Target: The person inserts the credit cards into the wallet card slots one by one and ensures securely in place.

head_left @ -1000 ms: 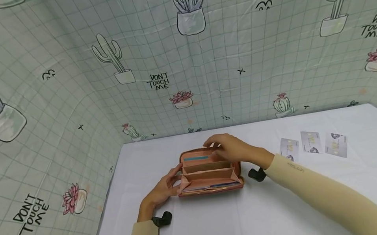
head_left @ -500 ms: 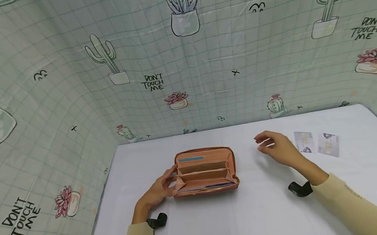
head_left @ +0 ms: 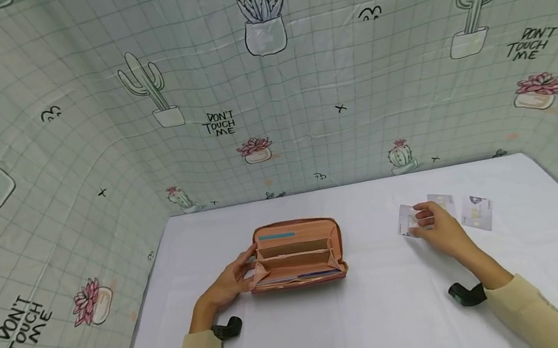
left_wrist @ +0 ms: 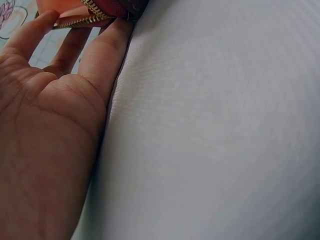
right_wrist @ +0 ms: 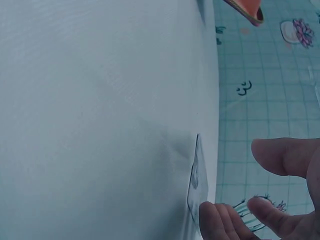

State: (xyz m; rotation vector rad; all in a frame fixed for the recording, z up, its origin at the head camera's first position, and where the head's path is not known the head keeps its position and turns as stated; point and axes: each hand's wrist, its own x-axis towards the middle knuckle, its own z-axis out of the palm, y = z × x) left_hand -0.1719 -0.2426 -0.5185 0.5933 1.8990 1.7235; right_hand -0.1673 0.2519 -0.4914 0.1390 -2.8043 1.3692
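A pinkish-brown zip-around wallet [head_left: 299,258] lies unzipped on the white table, its compartments facing up. A blue strip [head_left: 276,236] shows in the slot of its rear flap, and card edges show along its front. My left hand [head_left: 229,283] holds the wallet by its left side, thumb at the front edge and fingers at the rear flap; the left wrist view shows the gold zipper [left_wrist: 80,22] beside those fingertips. Over the leftmost of three silver-grey cards [head_left: 404,221], my right hand [head_left: 442,229] has its fingertips at the card, thumb and fingers apart.
Two other cards lie to the right: the middle card [head_left: 441,201], partly behind my right hand, and the right card [head_left: 477,212]. A cactus-print cloth [head_left: 302,106] hangs behind and left of the table [head_left: 331,331]. Each wrist carries a small black camera.
My right hand has moved from the wallet's rear flap rightward to the leftmost card, which was hidden behind it half a second ago. My left hand stays at the wallet; the head view has shifted slightly.
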